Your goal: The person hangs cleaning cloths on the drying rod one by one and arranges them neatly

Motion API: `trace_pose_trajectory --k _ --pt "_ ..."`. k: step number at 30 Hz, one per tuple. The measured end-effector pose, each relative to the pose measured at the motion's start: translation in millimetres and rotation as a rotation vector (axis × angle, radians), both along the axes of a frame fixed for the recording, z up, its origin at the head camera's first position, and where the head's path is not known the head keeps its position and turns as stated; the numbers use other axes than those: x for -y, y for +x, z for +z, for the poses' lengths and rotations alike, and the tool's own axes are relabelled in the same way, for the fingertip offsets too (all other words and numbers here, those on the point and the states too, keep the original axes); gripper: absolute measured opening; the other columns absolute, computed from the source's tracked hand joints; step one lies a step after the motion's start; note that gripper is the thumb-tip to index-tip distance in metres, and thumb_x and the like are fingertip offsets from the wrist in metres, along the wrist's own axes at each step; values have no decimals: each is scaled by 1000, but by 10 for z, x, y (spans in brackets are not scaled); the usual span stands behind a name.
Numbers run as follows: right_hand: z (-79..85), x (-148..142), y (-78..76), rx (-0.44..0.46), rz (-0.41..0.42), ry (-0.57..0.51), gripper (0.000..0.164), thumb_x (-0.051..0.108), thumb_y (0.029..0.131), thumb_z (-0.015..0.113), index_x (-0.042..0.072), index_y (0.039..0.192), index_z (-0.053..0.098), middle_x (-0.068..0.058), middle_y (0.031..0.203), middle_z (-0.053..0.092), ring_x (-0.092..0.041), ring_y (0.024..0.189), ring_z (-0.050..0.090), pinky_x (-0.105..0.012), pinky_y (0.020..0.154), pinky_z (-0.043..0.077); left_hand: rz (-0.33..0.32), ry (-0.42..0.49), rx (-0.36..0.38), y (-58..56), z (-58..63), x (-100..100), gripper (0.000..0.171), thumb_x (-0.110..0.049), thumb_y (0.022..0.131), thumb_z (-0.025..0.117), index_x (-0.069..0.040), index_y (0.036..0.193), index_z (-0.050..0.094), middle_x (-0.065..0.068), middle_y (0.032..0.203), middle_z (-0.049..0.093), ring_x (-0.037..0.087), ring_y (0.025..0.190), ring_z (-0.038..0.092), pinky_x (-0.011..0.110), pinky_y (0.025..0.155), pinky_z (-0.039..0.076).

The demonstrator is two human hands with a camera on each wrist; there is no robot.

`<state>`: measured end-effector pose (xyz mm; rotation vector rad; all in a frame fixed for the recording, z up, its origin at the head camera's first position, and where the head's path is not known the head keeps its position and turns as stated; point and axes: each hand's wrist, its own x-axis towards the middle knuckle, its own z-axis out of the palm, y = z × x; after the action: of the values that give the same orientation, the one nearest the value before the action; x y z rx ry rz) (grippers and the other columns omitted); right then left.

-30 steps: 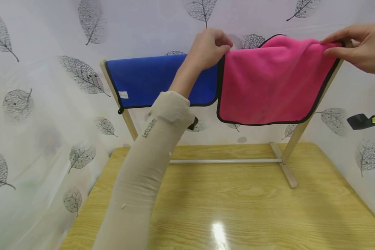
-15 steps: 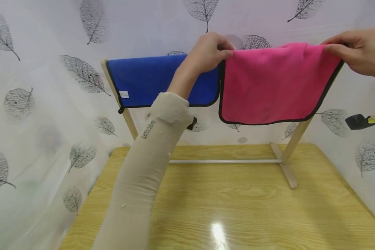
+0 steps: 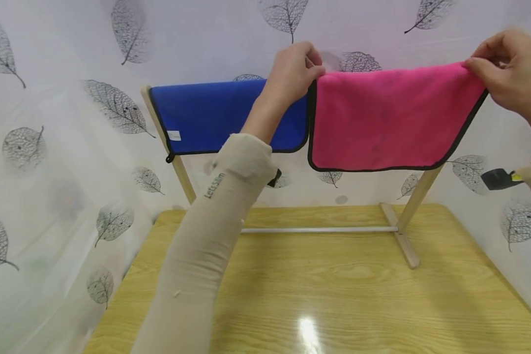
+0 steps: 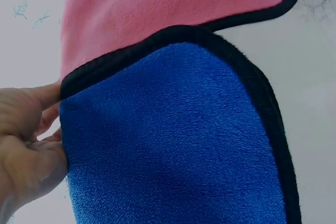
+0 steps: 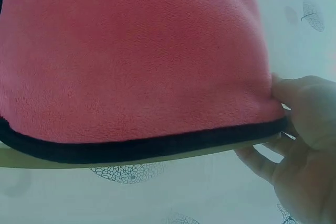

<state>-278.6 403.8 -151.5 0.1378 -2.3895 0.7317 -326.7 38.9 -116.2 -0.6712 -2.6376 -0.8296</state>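
Note:
A pink towel (image 3: 394, 120) with black edging hangs folded over the top of a wooden rack, its upper fold smooth and nearly straight. At its top left corner my left hand (image 3: 292, 71) pinches the fold, right where it meets the blue towel (image 3: 212, 118). My right hand (image 3: 513, 71) pinches the top right corner between thumb and fingers. In the right wrist view the thumb of the right hand (image 5: 310, 124) lies on the pink cloth, by the black edge. The blue towel hangs flat on the rack's left half, partly hidden by the left forearm.
The rack's right wooden post (image 3: 418, 196) stands on a foot (image 3: 400, 236) on the wood-grain table (image 3: 327, 290). A white rod (image 3: 323, 230) joins the rack low down. Behind it hangs a white leaf-print sheet (image 3: 62, 196).
The bunched cloth along the pink towel's top has flattened into a straight fold. My right hand has risen slightly, and the lower hem has come up a little. My left hand stays at its corner.

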Motion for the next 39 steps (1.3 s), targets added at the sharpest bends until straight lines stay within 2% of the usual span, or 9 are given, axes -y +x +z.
trace_pose_trajectory --k 4,7,9,14,21,24,32,36,39 --pt "-34 -30 21 -45 24 -2 10 23 105 60 18 107 68 33 78 47 6 67 41 -5 58 31 -17 -29 -47 10 -14 11 27 -27 108 57 -9 119 74 2 113 70 11 97 57 19 84 47" --pt "-85 -98 2 -44 63 -3 16 18 102 62 18 113 73 33 93 52 7 73 42 -4 63 33 -67 -48 -47 17 -21 50 29 -29 107 58 -12 119 77 0 112 72 9 97 57 19 83 46" --pt "-124 -145 -11 -36 85 8 28 14 101 62 1 125 71 17 112 56 7 87 42 -4 74 37 -102 -61 -34 21 -18 77 29 -31 105 61 -13 120 78 0 113 73 10 99 59 20 83 47" --pt "-183 -256 -93 -59 114 64 35 13 102 63 -4 132 67 -10 129 48 4 98 37 -4 79 34 -132 -65 37 23 7 110 34 -28 100 70 -13 130 71 3 120 72 12 108 62 20 89 48" --pt "-111 -151 42 32 68 23 35 13 107 56 12 142 59 29 102 46 12 79 44 -6 91 39 -124 -85 50 12 27 105 29 -28 104 66 -11 126 72 1 120 72 10 109 61 19 92 46" --pt "-96 -124 49 -18 65 87 34 15 109 53 -4 134 62 31 96 44 11 81 41 -7 83 36 -120 -101 36 14 23 104 28 -29 106 62 -12 125 74 -1 117 72 9 106 58 18 91 45" --pt "-95 -2 55 -105 23 200 36 10 110 43 -14 131 61 -30 128 55 11 91 31 -5 73 28 -88 -110 5 26 0 88 30 -28 110 53 -14 128 72 1 118 70 12 105 58 20 88 45" --pt "-91 -4 61 -109 8 114 33 13 110 46 -1 137 59 5 106 63 12 75 38 -1 68 33 -84 -58 10 25 -19 81 25 -26 109 54 -12 126 65 2 120 67 13 108 59 21 90 46" --pt "-90 -22 61 -107 -21 96 34 19 110 49 -6 130 62 31 88 43 9 69 38 -4 61 31 -77 -81 -28 26 -25 82 25 -28 109 54 -10 121 67 0 113 65 10 101 56 20 87 45"
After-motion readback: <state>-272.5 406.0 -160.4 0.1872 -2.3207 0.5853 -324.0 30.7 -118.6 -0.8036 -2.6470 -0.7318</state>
